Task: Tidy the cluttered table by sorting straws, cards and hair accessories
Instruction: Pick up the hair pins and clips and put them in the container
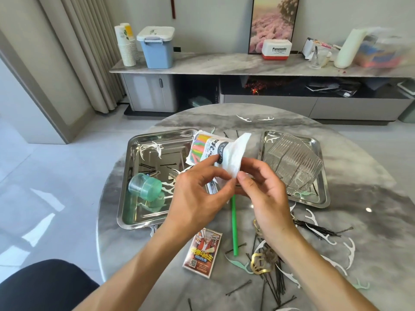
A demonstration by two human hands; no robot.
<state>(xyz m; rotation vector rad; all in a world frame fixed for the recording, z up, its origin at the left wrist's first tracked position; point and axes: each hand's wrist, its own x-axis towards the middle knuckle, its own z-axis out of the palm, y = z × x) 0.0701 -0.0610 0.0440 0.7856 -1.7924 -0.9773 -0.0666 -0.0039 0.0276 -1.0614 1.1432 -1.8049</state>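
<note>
Above the middle of the round marble table (359, 221), a packet of coloured straws (211, 149) is held up in both hands, tilted with its open white end toward the right. The packet is pinched by the left hand (197, 196) between thumb and forefinger on its printed label, while the edge of the white wrapper is pinched by the right hand (262, 194) with its thumb and fingertips.

Directly below the hands, a single green straw (234, 225) is laid on the table, running toward the person. Just left of its near end, a pack of cards (202, 252) is lying flat. To the right of the straw, black hairpins (318, 230) and white floss picks (350, 250) are scattered, with a gold hair clip (260, 265) among them.

A steel tray (134, 209) is placed on the left, in which a green cup (144, 187) is tipped on its side beside a few hairpins and floss picks. A second steel tray (321, 198) is set on the right, and a clear ribbed container (292, 160) is resting tilted in it.
</note>
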